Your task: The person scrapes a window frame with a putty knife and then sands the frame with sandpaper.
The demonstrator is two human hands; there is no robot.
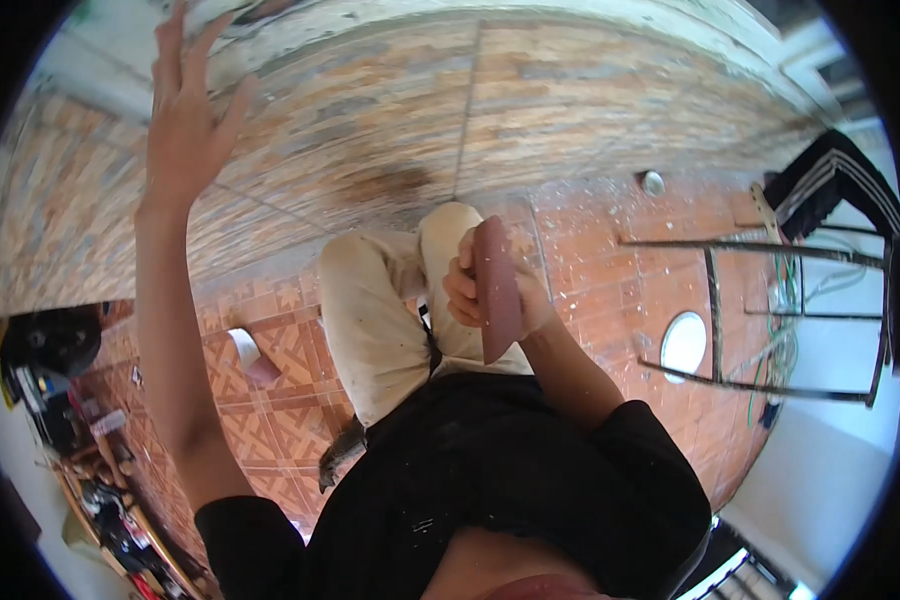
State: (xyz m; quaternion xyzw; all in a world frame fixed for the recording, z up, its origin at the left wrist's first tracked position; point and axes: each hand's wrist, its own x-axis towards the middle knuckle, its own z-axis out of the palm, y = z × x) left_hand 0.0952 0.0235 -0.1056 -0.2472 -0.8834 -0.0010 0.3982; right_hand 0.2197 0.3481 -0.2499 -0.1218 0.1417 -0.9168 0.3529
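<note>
My left hand [185, 140] is raised at the upper left with its fingers spread and nothing in them. It is near the whitish upper part of the wall [100, 75]; whether it touches is not certain. In front of my knees, my right hand [530, 300] is closed around a reddish-brown piece of sandpaper [500, 290]. The sandpaper looks folded or wrapped; its inside is hidden. Above my knees stretches the stone-patterned tiled wall [570, 100], with a dark smudge on it.
A curled reddish and white sheet [255, 360] lies on the tiled floor [610, 300], which has pale flakes. At right stand a metal frame [715, 300], a white round lid-like object [683, 345] and a small cup [653, 183]. Tools and a rack [120, 510] are at left.
</note>
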